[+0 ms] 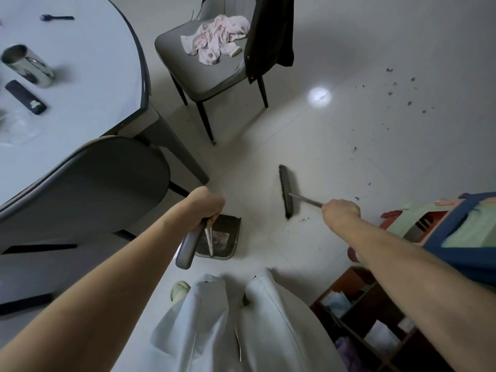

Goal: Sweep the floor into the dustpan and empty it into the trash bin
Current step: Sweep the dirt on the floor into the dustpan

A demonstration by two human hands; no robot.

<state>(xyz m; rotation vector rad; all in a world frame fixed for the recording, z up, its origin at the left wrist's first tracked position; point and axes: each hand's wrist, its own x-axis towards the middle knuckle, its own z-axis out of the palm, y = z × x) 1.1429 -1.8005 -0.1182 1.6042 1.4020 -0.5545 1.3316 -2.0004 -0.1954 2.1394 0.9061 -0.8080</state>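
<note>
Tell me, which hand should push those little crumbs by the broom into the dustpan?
The right hand, probably. It grips the broom, whose head sits beside the crumbs. The left hand holds the dustpan handle, steadying it nearby.

Open floor [335, 135] ran from twelve to two o'clock. A chair [214, 68] stood at twelve, a table [80, 84] at ten, shelves [375, 318] crowded four o'clock.
</note>
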